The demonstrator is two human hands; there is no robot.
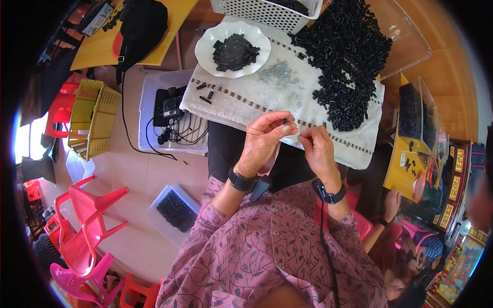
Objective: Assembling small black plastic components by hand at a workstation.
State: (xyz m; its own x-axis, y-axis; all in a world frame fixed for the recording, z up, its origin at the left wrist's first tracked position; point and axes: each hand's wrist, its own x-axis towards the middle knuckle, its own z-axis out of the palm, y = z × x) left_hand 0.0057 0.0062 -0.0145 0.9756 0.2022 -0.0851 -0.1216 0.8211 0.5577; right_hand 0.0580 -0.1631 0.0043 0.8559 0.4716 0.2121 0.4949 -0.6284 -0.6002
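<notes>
My left hand (259,143) pinches a small black plastic piece (285,121) between thumb and fingertips, just above the towel's near edge. Close beside it on the right, my right hand (319,149) has its fingers closed together; whatever they hold is too small to make out. Beneath both hands a white towel (236,110) with brown-checked stripes covers the table. A big heap of small black pieces (349,56) lies at the far right. Small shiny, clear or silvery parts (279,73) are scattered in the middle. A white scalloped plate (205,51) bears more black pieces (236,51).
A white perforated basket (267,18) stands at the back. Several loose black pieces (206,97) lie at the towel's left. A clear bin (146,102) holds cables, and a tub (159,205) on the floor holds black parts. Another person's hand (393,203) is at the right.
</notes>
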